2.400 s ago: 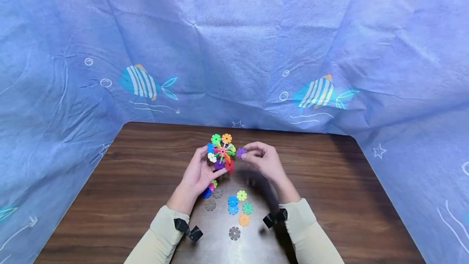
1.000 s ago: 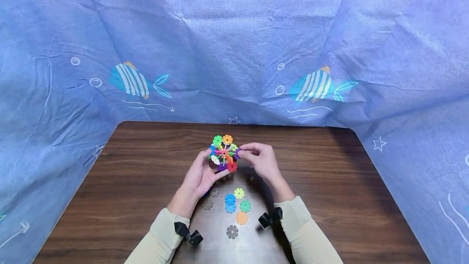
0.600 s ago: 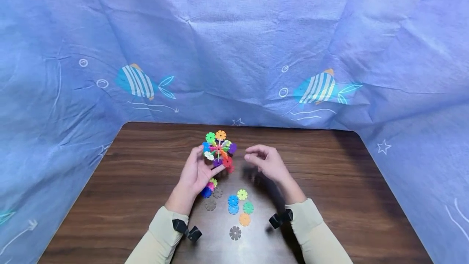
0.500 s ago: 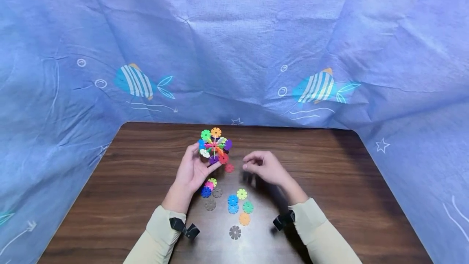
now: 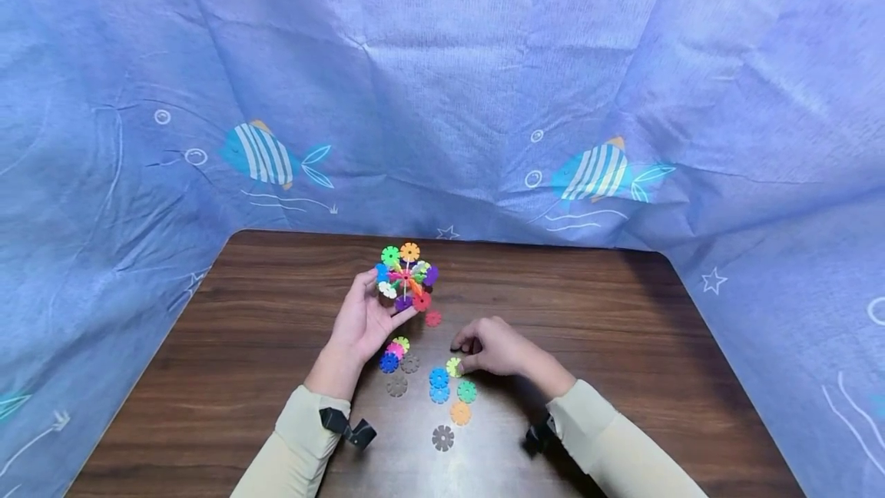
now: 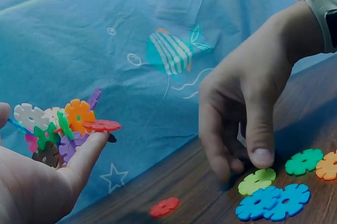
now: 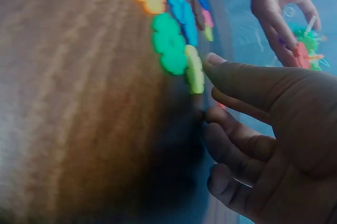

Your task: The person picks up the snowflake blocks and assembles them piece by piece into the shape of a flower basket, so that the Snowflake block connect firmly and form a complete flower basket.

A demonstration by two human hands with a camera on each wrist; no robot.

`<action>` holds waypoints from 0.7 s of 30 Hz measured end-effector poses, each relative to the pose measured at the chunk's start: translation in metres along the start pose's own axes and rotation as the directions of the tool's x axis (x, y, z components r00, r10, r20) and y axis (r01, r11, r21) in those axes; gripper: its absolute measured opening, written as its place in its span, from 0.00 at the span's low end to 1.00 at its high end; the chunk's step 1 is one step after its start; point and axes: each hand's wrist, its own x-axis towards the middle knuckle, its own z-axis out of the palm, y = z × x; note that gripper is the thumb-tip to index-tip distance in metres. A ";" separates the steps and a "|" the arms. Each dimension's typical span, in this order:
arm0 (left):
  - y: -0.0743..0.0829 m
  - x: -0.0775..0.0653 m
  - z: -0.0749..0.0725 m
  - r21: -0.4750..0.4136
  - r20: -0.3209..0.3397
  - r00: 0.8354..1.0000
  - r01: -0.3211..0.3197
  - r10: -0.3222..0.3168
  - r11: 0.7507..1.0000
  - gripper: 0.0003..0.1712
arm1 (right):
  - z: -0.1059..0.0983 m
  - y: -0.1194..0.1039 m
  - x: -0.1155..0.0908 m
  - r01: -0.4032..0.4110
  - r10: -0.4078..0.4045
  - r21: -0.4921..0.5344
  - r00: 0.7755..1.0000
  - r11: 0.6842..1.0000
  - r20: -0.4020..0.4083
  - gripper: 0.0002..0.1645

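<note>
My left hand [image 5: 361,323] holds up a ball-like cluster of interlocking snowflake discs [image 5: 406,277] in many colours, gripped between thumb and fingers. In the left wrist view, a finger lies under a red disc of the cluster [image 6: 79,116]. Lower and to the right, my right hand [image 5: 499,347] reaches down to a yellow-green snowflake disc [image 5: 453,367] on the table. Its thumb tip is at that disc's edge, and its fingers are loosely bent. From the right wrist view, a gap shows between thumb [image 7: 215,59] and fingers, with nothing pinched; whether the thumb touches the disc is hard to tell.
On the wooden table [image 5: 608,313] lie overlapping blue discs [image 5: 439,384], a green disc [image 5: 466,391], an orange one [image 5: 460,413] and a grey one [image 5: 443,438]. A red disc [image 5: 433,318] lies below the cluster. A fish-print cloth [image 5: 442,98] hangs behind.
A purple disc went from my right hand onto the cluster's right side. The right hand then let go and moved down to the yellow-green disc. My left hand shifted slightly left with the cluster.
</note>
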 end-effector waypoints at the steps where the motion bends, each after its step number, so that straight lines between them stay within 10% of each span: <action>1: -0.001 0.000 0.000 0.000 -0.002 1.000 0.003 -0.003 1.000 0.32 | 0.002 0.000 0.000 0.002 -0.002 -0.012 1.000 1.000 0.006 0.16; 9: -0.006 -0.001 0.001 0.030 0.009 1.000 0.014 -0.014 0.999 0.34 | 0.009 0.001 0.001 -0.024 0.022 -0.051 0.999 0.998 -0.031 0.10; 21: -0.011 -0.001 0.000 0.097 0.027 0.999 0.030 -0.033 0.995 0.33 | -0.013 0.008 -0.002 -0.026 0.043 0.194 0.996 0.981 -0.082 0.05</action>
